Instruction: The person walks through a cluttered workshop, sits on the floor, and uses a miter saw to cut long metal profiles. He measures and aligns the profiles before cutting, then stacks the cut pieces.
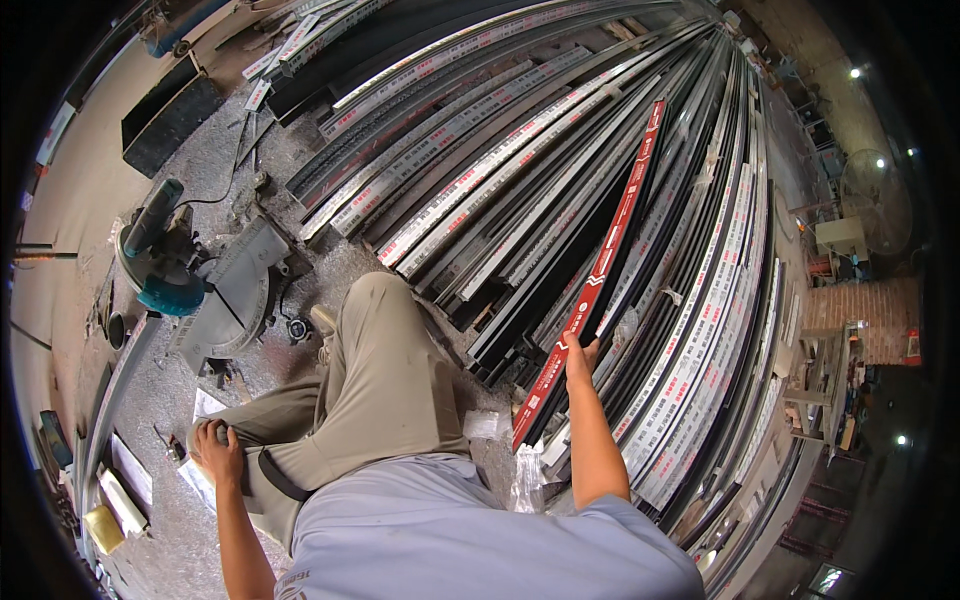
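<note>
1. Right hand stretched forward, arm nearly straight, fingers closed around one red-faced profile lifted above the stacked profiles.
2. Left hand lowered, curled loosely on the knee, holding nothing visible.
3. One mitre saw on the floor, left.

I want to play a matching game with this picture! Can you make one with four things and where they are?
Things:
1. right hand
2. left hand
3. mitre saw
4. long bar with red film

Places:
A. resting on the knee
B. on the gritty floor at the left
C. gripping the red-filmed bar
D. lifted off the stack of dark bars

Pairs: 1-C, 2-A, 3-B, 4-D
</note>
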Available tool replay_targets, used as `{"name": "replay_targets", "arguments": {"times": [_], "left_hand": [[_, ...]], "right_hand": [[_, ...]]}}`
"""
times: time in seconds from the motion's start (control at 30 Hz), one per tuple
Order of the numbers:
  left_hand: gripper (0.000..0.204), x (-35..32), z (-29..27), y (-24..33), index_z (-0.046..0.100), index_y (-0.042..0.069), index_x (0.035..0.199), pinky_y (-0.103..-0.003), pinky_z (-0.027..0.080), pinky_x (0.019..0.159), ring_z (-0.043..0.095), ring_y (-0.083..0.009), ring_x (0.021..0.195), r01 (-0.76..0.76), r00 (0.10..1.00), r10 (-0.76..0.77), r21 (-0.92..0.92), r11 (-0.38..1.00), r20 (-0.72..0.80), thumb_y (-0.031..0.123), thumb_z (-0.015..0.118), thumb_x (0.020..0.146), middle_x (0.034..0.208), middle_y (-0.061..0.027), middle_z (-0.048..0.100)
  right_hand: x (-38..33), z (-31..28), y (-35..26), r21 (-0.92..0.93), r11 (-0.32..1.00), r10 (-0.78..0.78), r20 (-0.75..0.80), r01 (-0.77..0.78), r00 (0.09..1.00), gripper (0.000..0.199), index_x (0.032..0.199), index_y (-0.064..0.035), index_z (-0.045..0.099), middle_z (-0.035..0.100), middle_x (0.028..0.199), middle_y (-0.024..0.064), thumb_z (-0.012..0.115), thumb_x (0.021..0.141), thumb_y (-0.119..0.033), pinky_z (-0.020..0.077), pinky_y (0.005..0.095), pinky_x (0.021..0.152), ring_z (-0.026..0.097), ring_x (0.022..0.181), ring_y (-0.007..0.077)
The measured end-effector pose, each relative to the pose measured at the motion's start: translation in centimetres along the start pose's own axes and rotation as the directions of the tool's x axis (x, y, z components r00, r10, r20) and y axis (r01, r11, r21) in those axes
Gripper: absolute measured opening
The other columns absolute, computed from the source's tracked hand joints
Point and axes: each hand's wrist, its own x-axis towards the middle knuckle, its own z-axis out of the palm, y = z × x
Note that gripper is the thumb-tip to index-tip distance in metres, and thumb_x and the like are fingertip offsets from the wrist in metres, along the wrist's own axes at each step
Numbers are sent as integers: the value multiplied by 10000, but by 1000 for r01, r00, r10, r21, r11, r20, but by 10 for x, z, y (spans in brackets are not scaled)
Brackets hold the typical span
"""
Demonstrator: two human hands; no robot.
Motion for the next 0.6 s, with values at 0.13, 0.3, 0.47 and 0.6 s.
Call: {"name": "replay_targets", "arguments": {"times": [0.13,0.3,0.47,0.6], "left_hand": [[354,1,1,0,682,179,1234,-661,160,1189,406,-266,1460,19,1000,-19,23,1000,11,354,664,928,1451,-34,563],[350,0,-4,5,683,181,1230,-659,155,1188,399,-261,1463,26,1000,-27,46,999,9,348,667,923,1449,-33,564],[348,-3,-9,11,684,172,1229,-662,152,1190,401,-263,1463,38,999,-39,44,998,23,344,658,927,1448,-36,567],[349,-5,-9,14,683,167,1230,-673,143,1197,396,-261,1470,57,998,-58,40,998,9,343,652,931,1458,-39,563]], "right_hand": [[-12,8,29,-17,999,48,-43,-49,998,990,1528,104,333,525,1458,258,741,845,-485,396,389,1127,543,1306,338],[-12,6,38,55,998,28,75,-32,997,1157,1581,114,225,383,1585,278,776,801,-539,306,370,1197,389,1465,348],[-2,-7,23,-30,985,174,78,-172,982,1334,1616,87,122,195,1679,287,781,733,-666,249,429,1241,235,1554,393],[12,-13,13,12,944,329,45,-330,943,1383,1619,79,100,157,1694,261,759,719,-739,243,493,1244,213,1559,392]]}}
